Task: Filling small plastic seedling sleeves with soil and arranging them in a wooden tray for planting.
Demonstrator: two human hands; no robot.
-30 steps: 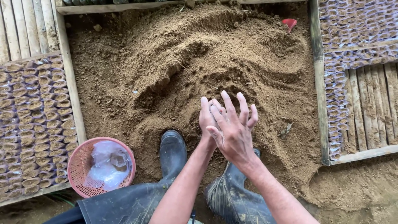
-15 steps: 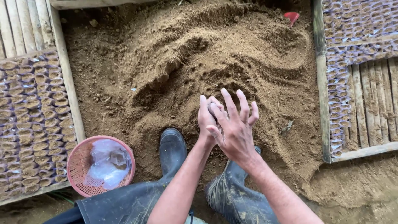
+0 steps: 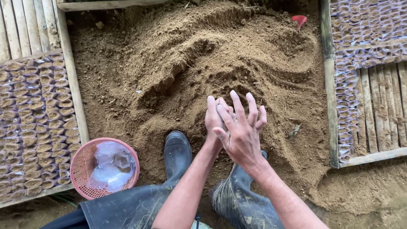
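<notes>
The left hand and right hand pressed together above the soil heap, fingers splayed, rubbing a small pale bag; whether they gripped it was unclear.

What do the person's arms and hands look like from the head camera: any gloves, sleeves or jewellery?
Both arms are bare, with no sleeves in view. The left hand and right hand wear no gloves, and no rings, watch or bands show. Fingers are dusted with fine soil. Below them the person wears dark rubber boots and dark trousers.
</notes>
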